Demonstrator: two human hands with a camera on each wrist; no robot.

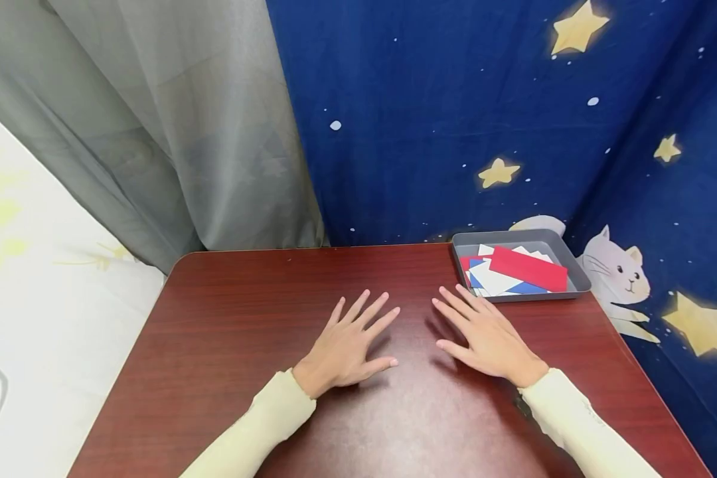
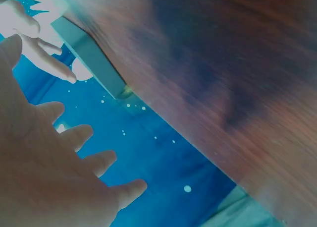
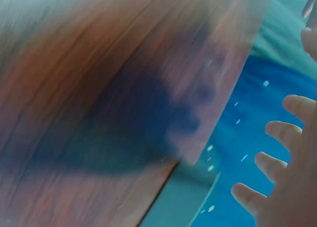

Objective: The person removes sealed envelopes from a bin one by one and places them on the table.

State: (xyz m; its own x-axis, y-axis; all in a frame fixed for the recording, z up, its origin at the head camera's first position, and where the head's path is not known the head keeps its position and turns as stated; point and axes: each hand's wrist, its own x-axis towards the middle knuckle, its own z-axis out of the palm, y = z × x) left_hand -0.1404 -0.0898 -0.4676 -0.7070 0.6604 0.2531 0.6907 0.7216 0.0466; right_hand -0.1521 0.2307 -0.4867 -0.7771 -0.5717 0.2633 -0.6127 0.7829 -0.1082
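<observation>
Both hands hover palm-down over the reddish-brown wooden table (image 1: 233,318) with fingers spread, and neither holds anything. The left hand (image 1: 349,345) is left of the table's middle; in the left wrist view its fingers (image 2: 99,162) stretch out above the tabletop. My right hand (image 1: 484,335) is to the right, its fingertips just in front of a shallow grey tray (image 1: 576,292). Inside the tray lie a red paper strip (image 1: 528,267), white paper pieces (image 1: 494,279) and a blue paper piece (image 1: 528,288), overlapping one another.
The tray sits at the table's far right corner. Behind the table hang a grey curtain (image 1: 233,133) and a dark blue curtain (image 1: 424,133) with stars and a printed white cat (image 1: 618,272). A white surface (image 1: 42,318) lies beyond the left edge.
</observation>
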